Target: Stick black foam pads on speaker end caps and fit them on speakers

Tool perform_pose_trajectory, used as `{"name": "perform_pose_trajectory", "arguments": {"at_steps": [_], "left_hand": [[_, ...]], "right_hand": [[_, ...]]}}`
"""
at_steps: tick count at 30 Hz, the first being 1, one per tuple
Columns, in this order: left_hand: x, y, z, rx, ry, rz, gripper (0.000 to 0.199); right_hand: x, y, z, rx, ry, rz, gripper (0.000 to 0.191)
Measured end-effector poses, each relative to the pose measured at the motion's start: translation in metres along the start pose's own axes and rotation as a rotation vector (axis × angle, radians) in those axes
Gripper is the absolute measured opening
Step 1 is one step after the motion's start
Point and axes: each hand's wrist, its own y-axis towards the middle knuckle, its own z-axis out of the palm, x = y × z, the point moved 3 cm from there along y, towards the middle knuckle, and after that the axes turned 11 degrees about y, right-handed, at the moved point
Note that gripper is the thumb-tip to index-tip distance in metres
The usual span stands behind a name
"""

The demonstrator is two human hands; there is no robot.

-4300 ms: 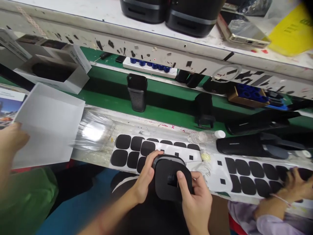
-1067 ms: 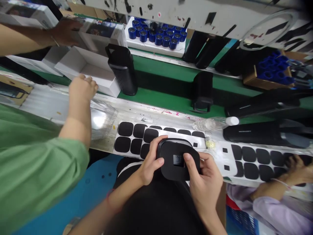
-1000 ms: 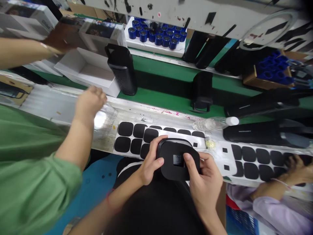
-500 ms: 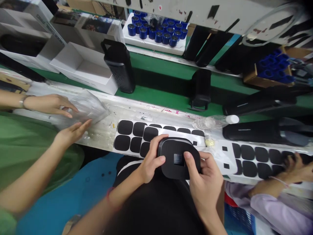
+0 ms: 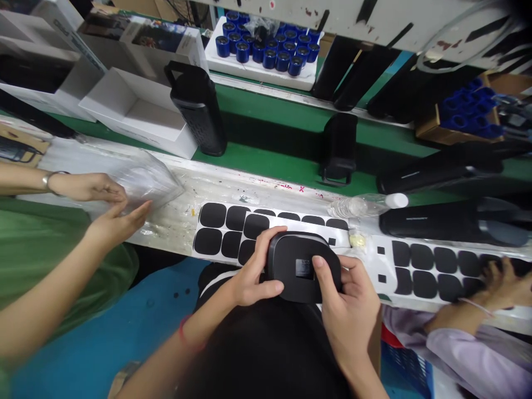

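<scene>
Both hands hold a black device [image 5: 291, 257] whose flat, rounded-square end faces me. A small rectangular opening with a printed label [image 5: 305, 268] shows in that face. My left hand [image 5: 256, 274] wraps the left side, its thumb along the lower left edge. My right hand [image 5: 351, 302] grips the right side, thumb pressed on the face beside the opening. The rest of the device's body is hidden beneath. Just beyond it lie white sheets of black rounded-square stickers [image 5: 213, 241], partly covered by my hands and the device.
A co-worker's hands [image 5: 112, 213] handle a clear plastic bag [image 5: 152, 180] at left; another's hand [image 5: 505, 288] rests over stickers at right. A plastic bottle [image 5: 366, 205] lies behind the sheets. Black handled devices [image 5: 199, 113] stand on the green belt [image 5: 266, 158] beside an open white box [image 5: 141, 119].
My left thumb has shifted down along the device's edge. My right hand stays in place. At left, the co-worker's hands have come together on the plastic bag.
</scene>
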Motion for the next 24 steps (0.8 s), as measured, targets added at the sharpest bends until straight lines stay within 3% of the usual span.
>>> {"name": "perform_pose_trajectory", "arguments": {"at_steps": [7, 14, 16, 19, 22, 24], "left_hand": [[0.005, 0.002, -0.002, 0.031, 0.038, 0.037, 0.089], [-0.013, 0.008, -0.012, 0.013, 0.04, -0.052, 0.078], [-0.018, 0.016, -0.022, -0.107, 0.097, -0.005, 0.068], [-0.026, 0.038, -0.049, -0.426, 0.281, 0.068, 0.051], [-0.038, 0.073, -0.097, -0.787, 0.502, 0.008, 0.041], [-0.051, 0.099, -0.137, -1.014, 0.659, -0.059, 0.054]], "right_hand": [[-0.002, 0.0, -0.001, 0.016, -0.02, -0.001, 0.026], [0.006, 0.005, 0.002, 0.054, -0.207, -0.127, 0.027], [0.008, 0.007, 0.005, 0.045, -0.292, -0.179, 0.03], [0.011, 0.009, 0.009, 0.027, -0.39, -0.251, 0.034], [0.012, 0.011, 0.011, 0.014, -0.477, -0.332, 0.041], [0.012, 0.012, 0.012, 0.024, -0.515, -0.398, 0.043]]}}
